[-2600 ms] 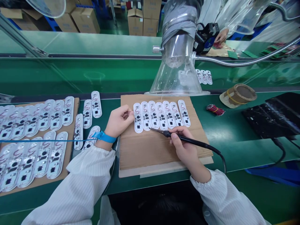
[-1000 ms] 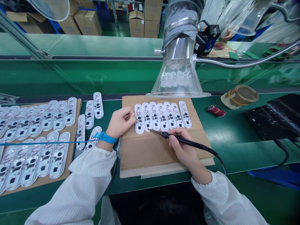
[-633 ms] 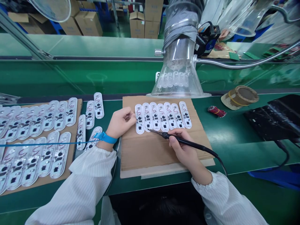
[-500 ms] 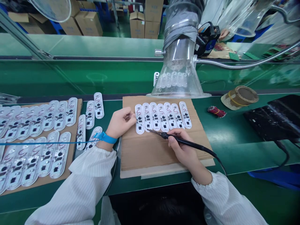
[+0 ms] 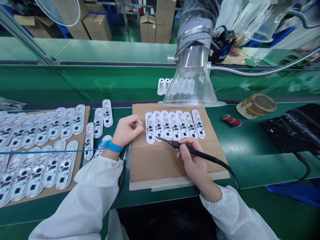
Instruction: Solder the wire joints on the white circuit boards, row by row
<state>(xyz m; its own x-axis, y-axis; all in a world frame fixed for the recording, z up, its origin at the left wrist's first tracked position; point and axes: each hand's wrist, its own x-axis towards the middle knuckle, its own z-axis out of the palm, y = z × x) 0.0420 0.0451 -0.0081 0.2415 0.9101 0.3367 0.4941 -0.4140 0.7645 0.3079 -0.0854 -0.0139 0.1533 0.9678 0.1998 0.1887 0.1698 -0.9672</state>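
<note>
A row of several white oblong circuit boards point(image 5: 175, 125) lies on a brown cardboard sheet point(image 5: 162, 163). My right hand point(image 5: 191, 160) grips a black soldering iron point(image 5: 200, 154) like a pen, its tip at the lower end of the leftmost boards. My left hand point(image 5: 127, 130), with a blue wrist strap point(image 5: 110, 145), is closed in a pinch on a thin solder wire point(image 5: 143, 129) that points toward the leftmost board.
A clear fume hood point(image 5: 191, 83) hangs just behind the boards. More white boards point(image 5: 40, 150) cover a cardboard sheet at left. A tape roll point(image 5: 257, 105), a bundle of red wires point(image 5: 231, 120) and a black tray point(image 5: 295, 128) lie at right. Boards point(image 5: 163, 86) ride the green belt behind.
The iron's tip has moved left toward the leftmost boards. My left hand has drawn back a little, showing the solder wire. Boards on the far belt have drifted left.
</note>
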